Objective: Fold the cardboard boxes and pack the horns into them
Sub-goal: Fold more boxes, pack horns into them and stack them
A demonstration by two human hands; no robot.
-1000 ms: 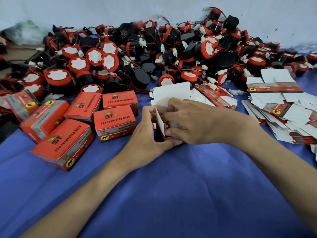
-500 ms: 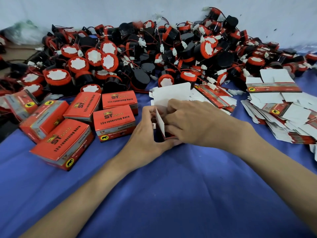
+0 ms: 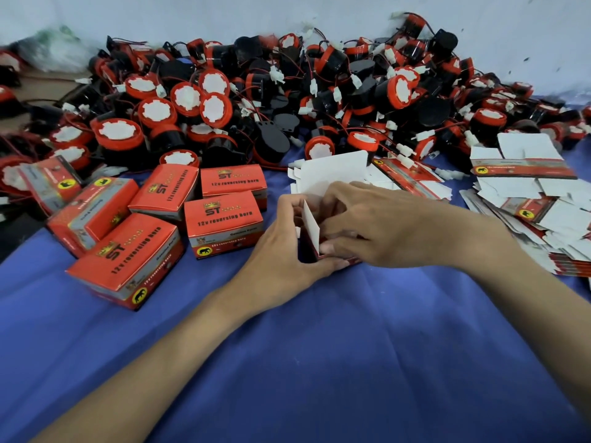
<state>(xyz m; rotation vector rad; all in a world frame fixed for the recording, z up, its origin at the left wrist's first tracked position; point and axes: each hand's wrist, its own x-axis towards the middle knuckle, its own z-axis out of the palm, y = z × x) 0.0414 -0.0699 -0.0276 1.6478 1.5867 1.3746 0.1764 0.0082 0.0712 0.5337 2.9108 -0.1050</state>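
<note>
Cardboard box (image 3: 309, 233) sits half-formed on the blue tabletop (image 3: 319, 362), centre of view, between both hands. Left hand (image 3: 289, 251) has its grip curled round the near-left corner, thumb along the bottom edge. Right hand (image 3: 380, 228) covers the right side, fingers curled onto the box body; its grip looks clamped on the box, fingertips mostly hidden. White flap (image 3: 311, 228) stands upright between them.

Handling judgement: thin printed card, very light, stiff only along panels, weak at creases. It probably buckles or tears if squeezed mid-panel. Hold at corners and fold lines, push flaps at their base. Glossy print likely a bit slippery.

Flat box blanks (image 3: 527, 193) stacked to the right, more just behind the hands (image 3: 332, 174). Finished boxes (image 3: 224, 219) clustered left, touching each other. Horns (image 3: 224, 100) heaped at the back, red-capped black bodies with trailing wires and white connectors. Likely denser than the box; wires could snag, so lift by the body.
</note>
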